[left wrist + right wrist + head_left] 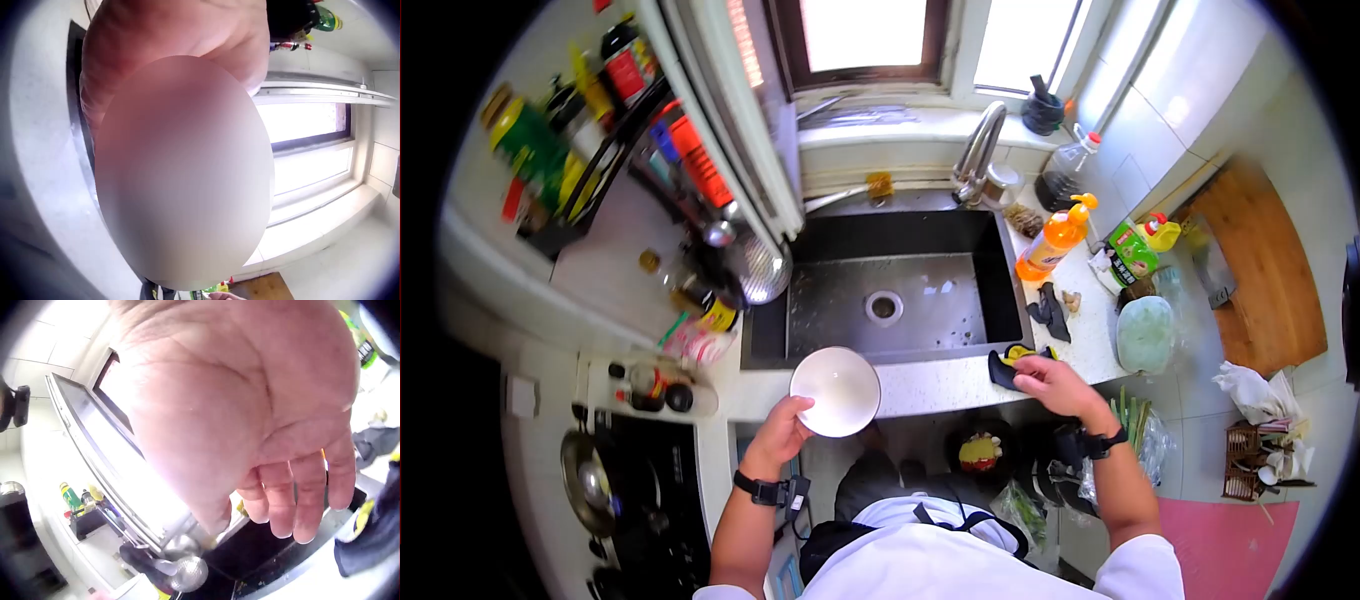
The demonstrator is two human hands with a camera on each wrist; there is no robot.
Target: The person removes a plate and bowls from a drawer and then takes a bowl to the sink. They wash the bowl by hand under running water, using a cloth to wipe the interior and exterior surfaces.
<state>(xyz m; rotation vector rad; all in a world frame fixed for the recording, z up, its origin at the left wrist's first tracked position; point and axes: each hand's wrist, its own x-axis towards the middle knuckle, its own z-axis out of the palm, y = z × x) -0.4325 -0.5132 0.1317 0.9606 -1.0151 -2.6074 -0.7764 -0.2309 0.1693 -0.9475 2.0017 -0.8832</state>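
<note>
A white bowl (836,392) is in my left hand (780,434), in front of the sink's near edge. My thumb lies over its rim, and the other fingers are out of sight beneath it. A large blurred oval covers the middle of the left wrist view below the palm. Over the counter on the right, my right hand (1055,387) is beside a dark cloth with yellow parts (1005,368). In the right wrist view its fingers (307,500) hang loosely bent with nothing in them, and the dark cloth (375,531) lies to their right.
A steel sink (820,300) with a tap (980,150) lies ahead. On the right counter stand an orange pump bottle (1052,240), a green bottle (1135,252), a pale green container (1145,335) and a wooden board (1265,270). A stove (665,480) is at the left.
</note>
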